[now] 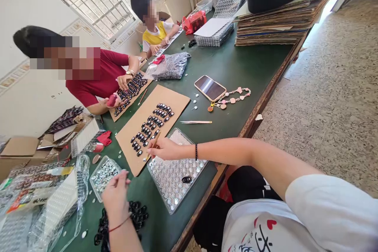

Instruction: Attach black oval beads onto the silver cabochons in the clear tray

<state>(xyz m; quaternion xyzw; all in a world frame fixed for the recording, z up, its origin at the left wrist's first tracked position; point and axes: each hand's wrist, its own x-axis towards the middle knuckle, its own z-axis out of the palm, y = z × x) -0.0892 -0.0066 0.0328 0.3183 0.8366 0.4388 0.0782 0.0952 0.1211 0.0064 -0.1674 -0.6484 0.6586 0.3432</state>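
My right hand (165, 149), wearing a black bead bracelet, is closed around a thin gold-brown stick (156, 139) by the edge of a cardboard sheet (174, 96). A small pale bit shows near the stick's lower end. On the cardboard stand rows of small black pieces (147, 130) with white oval tops. Beneath my right wrist lies a clear tray (169, 189) of round, shiny pieces, one black piece (186, 180) on it. My left hand (115, 191) has its fingers pinched together beside a clear box of sparkly stones (104, 174); any held item is too small to see.
Loose black pieces (138, 214) are heaped beside my left forearm. Tweezers (196, 122) and a phone (210, 88) with a beaded strap lie on the green table (254, 71). Two other people sit across. Stacked cardboard (268, 29) and plastic packaging (56, 212) occupy opposite ends.
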